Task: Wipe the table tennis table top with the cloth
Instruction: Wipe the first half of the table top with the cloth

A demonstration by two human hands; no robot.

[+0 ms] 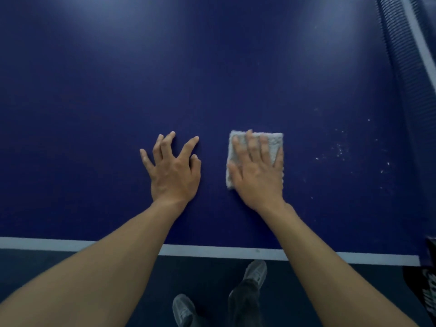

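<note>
The dark blue table tennis table top (212,79) fills most of the view. A folded white cloth (274,143) lies flat on it, right of centre. My right hand (256,169) presses down on the cloth with straight, spread fingers and covers most of it. My left hand (173,168) rests on the bare table top a little to the left of the cloth, fingers spread and touching the surface. White specks and dust (342,149) lie scattered on the table to the right of the cloth.
The net (405,67) with its white top band runs along the right side. A white line (212,251) marks the near table edge. Below it are the dark floor and my grey shoes (256,272). A dark object with white lettering (424,284) sits at the lower right.
</note>
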